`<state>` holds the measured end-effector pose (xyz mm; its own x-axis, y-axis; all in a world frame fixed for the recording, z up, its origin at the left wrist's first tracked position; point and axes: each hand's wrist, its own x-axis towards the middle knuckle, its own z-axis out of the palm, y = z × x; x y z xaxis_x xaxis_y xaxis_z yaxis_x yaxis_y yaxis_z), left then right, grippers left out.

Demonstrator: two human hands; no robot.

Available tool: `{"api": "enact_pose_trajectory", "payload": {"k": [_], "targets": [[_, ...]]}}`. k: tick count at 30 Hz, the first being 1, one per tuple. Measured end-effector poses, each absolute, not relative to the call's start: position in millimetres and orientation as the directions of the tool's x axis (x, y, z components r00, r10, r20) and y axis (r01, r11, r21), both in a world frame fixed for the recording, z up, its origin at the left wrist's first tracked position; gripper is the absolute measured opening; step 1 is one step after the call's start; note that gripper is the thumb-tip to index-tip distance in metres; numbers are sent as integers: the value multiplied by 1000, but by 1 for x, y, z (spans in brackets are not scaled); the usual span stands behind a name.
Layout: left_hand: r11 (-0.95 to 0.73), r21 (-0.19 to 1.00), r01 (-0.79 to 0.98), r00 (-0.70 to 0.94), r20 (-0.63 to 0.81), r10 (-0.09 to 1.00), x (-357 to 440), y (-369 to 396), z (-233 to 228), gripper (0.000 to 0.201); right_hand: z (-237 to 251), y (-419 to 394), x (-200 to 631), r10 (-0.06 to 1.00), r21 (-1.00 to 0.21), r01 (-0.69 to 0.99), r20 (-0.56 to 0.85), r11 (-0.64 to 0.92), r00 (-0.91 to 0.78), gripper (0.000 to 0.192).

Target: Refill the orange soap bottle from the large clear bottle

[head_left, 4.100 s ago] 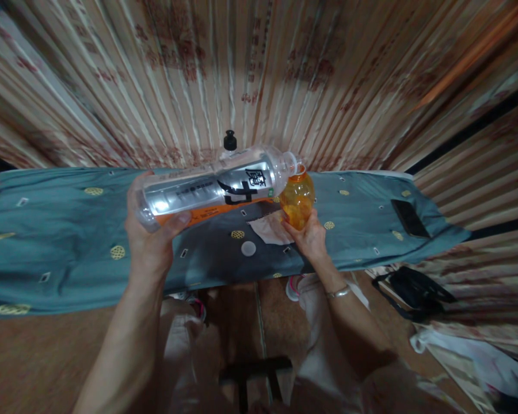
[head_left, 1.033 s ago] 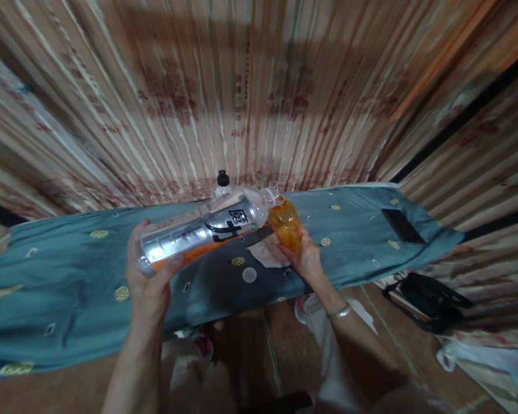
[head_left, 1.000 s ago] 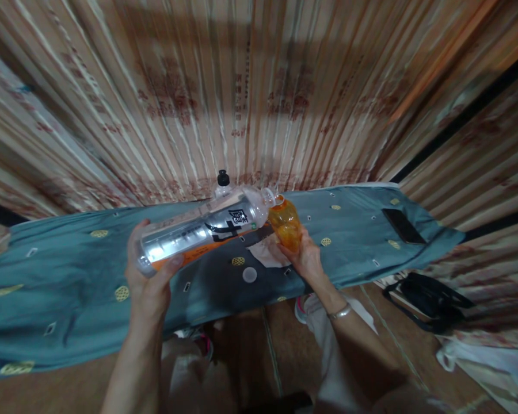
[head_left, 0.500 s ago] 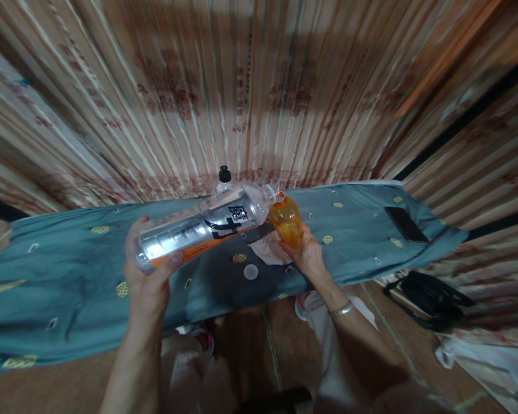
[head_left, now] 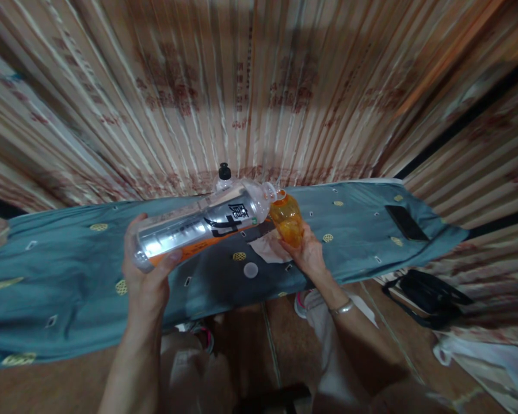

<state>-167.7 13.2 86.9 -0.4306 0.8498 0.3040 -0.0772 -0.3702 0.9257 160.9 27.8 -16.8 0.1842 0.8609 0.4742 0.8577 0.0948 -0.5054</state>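
Observation:
My left hand (head_left: pixel 149 276) is wrapped round the base of a large clear plastic bottle (head_left: pixel 198 227) with a silver and orange label. The bottle is tilted, its uncapped mouth pointing right. That mouth lies at the opening of a small orange translucent bottle (head_left: pixel 287 221), which my right hand (head_left: pixel 307 250) grips near its lower part. Whether liquid is flowing between them I cannot tell. Below the bottles, a white tissue (head_left: pixel 265 248) and a round whitish cap (head_left: pixel 251 270) lie on the blue-green cloth (head_left: pixel 216 293). Behind the large bottle stands a clear bottle with a black top (head_left: pixel 224 171), partly hidden.
A dark phone (head_left: pixel 406 223) lies at the cloth's right end. On the tiled floor to the right are a black bag (head_left: pixel 431 296) and a white plastic bag (head_left: pixel 483 356). A pleated, patterned curtain (head_left: pixel 259 92) hangs behind the cloth-covered surface.
Both hands keep their grips, and the two bottles stay mouth to mouth. The view has shifted very slightly; nothing else has visibly moved.

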Motion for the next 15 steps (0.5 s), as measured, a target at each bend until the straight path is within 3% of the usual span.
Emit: {"api": "enact_pose_trajectory", "payload": {"k": [4, 10, 15], "targets": [[-376, 923, -83, -439, 305, 845, -168, 14, 86, 68, -19, 28, 162, 848, -498, 859, 501, 121, 171, 79], [-391, 915, -103, -438, 312, 843, -169, 14, 85, 82, -20, 28, 163, 843, -496, 856, 515, 142, 158, 77], [-409, 913, -17, -412, 366, 835, -172, 14, 81, 80, -18, 28, 162, 847, -493, 860, 506, 128, 164, 77]]}}
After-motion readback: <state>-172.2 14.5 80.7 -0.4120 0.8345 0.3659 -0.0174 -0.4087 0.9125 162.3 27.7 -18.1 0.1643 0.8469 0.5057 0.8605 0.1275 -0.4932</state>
